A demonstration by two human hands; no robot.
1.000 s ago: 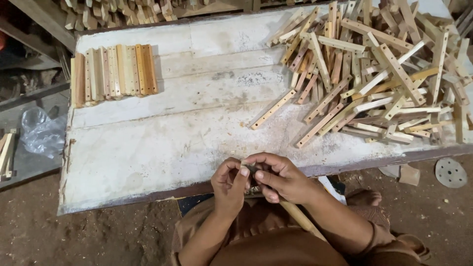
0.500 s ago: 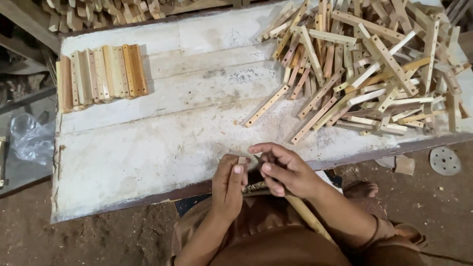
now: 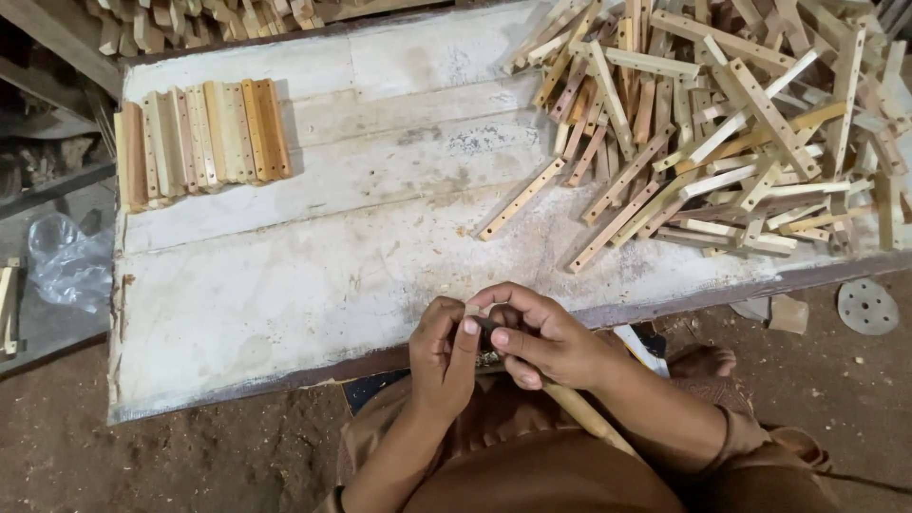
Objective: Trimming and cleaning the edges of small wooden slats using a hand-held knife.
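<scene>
My left hand [image 3: 444, 353] and my right hand [image 3: 535, 337] meet at the near edge of a worn white wooden table [image 3: 313, 285]. Both pinch one end of a long wooden strip [image 3: 587, 418], which slants down over my lap in brown clothing. A small dark piece sits between my fingertips; what it is cannot be told. A big loose heap of pale wooden strips with holes [image 3: 722, 123] lies at the table's far right. A tidy row of short wooden strips [image 3: 201, 141] lies side by side at the far left.
A clear plastic bag [image 3: 62, 261] lies on the ground to the left. A round grey disc with holes [image 3: 866, 306] and small wood offcuts [image 3: 787, 313] lie on the dirt floor at the right. More wood pieces [image 3: 218, 14] are stacked beyond the table.
My hands stay together on the strip's end at the table edge, fingers shifting slightly. The view has drifted a little; the piles on the table have not moved.
</scene>
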